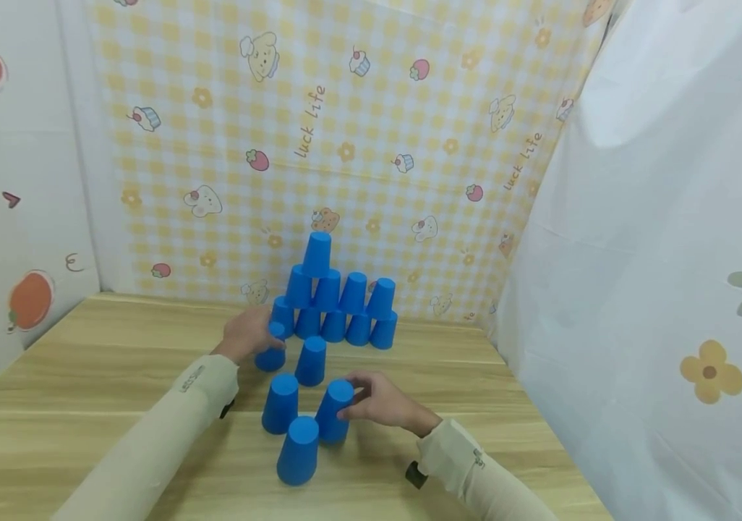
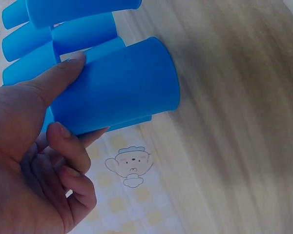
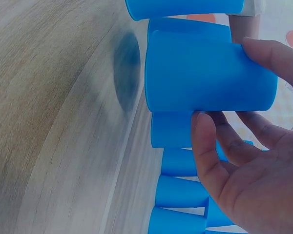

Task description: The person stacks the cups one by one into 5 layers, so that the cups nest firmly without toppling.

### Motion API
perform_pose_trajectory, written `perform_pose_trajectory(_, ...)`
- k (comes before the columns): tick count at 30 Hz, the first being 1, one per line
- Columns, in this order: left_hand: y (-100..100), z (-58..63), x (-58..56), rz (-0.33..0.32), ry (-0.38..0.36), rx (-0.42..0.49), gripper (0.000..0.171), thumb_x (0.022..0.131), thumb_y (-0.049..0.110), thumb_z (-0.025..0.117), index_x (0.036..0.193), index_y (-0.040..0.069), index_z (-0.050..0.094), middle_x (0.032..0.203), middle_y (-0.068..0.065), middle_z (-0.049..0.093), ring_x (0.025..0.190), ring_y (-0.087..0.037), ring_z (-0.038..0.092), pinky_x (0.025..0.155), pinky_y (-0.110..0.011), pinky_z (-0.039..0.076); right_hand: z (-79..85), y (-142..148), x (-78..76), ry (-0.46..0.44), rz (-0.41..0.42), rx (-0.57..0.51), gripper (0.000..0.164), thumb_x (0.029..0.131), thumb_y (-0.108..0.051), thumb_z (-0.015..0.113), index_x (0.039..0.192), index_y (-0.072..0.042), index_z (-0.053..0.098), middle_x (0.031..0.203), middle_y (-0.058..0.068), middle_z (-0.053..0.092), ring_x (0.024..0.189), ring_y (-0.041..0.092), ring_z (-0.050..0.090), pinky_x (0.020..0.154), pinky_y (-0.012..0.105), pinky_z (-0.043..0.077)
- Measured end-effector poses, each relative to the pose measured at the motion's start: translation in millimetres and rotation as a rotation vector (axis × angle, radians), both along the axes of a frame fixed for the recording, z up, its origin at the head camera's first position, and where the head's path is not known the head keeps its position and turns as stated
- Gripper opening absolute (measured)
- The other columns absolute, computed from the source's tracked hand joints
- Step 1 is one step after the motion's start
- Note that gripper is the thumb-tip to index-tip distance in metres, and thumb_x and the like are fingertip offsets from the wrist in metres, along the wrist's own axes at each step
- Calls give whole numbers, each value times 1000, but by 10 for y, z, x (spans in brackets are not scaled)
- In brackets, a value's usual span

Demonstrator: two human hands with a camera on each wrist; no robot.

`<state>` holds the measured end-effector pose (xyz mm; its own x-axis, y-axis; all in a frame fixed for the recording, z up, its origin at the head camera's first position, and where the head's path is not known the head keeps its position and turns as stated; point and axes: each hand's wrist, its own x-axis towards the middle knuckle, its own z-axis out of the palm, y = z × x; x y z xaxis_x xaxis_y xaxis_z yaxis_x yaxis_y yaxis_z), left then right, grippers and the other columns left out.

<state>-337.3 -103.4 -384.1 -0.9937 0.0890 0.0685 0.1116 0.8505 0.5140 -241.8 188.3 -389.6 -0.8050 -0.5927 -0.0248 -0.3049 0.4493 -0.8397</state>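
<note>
Near the left end of a cup stack, my left hand (image 1: 247,334) grips an upside-down blue cup (image 1: 270,359). In the left wrist view the thumb lies along one side of this cup (image 2: 119,85), with fingers at the other side. My right hand (image 1: 384,402) holds another blue cup (image 1: 332,416) between thumb and fingers, nearer the front. The right wrist view shows this cup (image 3: 210,73) with a dark shadow on the table beside its rim. Around the hands stand more inverted cups: a front one (image 1: 298,452), one to the left (image 1: 280,405) and one farther back (image 1: 310,362).
At the back stands a stack of blue cups: a bottom row (image 1: 333,328), a second row (image 1: 353,293) and one cup (image 1: 317,255) on top. The wooden table (image 1: 449,376) meets a patterned yellow cloth (image 1: 371,181) behind and a white cloth (image 1: 605,289) at right.
</note>
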Motion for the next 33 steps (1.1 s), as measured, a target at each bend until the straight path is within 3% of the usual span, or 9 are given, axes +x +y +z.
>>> perform_pose_trajectory(14, -14, -104, 13, 25, 16, 44, 38, 83, 33, 81, 99, 5, 61, 86, -9, 63, 80, -26, 60, 65, -37, 52, 37, -2, -34, 14, -18, 3, 36, 90, -17, 75, 124, -12, 64, 117, 1, 67, 103, 20, 67, 86, 36, 56)
perform_pose_trajectory(22, -36, -182, 42, 34, 26, 79, 36, 85, 33, 80, 99, 6, 62, 93, -12, 66, 86, -29, 64, 71, -46, 56, 98, -10, -51, -23, -61, 3, 41, 90, -18, 75, 128, -10, 60, 120, 4, 67, 105, 25, 67, 86, 40, 57)
perform_pose_trajectory(33, -53, -227, 25, 45, 18, 135, 35, 85, 32, 79, 100, 7, 61, 97, -12, 67, 90, -31, 66, 74, -50, 56, 156, -12, -88, 38, -101, -18, 40, 91, -17, 73, 128, -5, 61, 120, 10, 66, 103, 27, 68, 83, 45, 57)
